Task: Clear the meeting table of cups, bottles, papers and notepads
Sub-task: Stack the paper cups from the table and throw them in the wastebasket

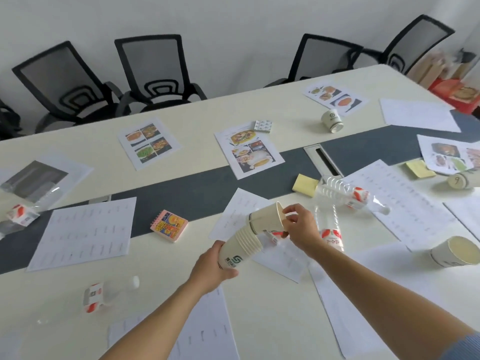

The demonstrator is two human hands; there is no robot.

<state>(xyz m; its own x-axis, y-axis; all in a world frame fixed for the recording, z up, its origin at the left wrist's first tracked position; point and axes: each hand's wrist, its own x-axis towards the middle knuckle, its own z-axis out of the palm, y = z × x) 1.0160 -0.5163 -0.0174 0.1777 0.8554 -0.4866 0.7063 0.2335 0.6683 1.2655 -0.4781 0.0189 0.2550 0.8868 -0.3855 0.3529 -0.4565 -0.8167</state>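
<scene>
Table [197, 115] is standing before chairs [155, 66] | papers [85, 232] and bottles [348, 194] are lying scattered over it | left hand [210, 271] is gripping cup stack [241, 249] above near side, fingers curling round its base | right hand [301, 229] is pinching cup [266, 219] by rim, holding it tilted at cup stack's mouth | notepad [169, 226] is lying left of cup stack

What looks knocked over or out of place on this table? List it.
The far cup and the right-edge cup lie on their sides. The centre bottle and the near-left bottle lie flat. The papers sit askew and overlapping. No spill shows.
</scene>
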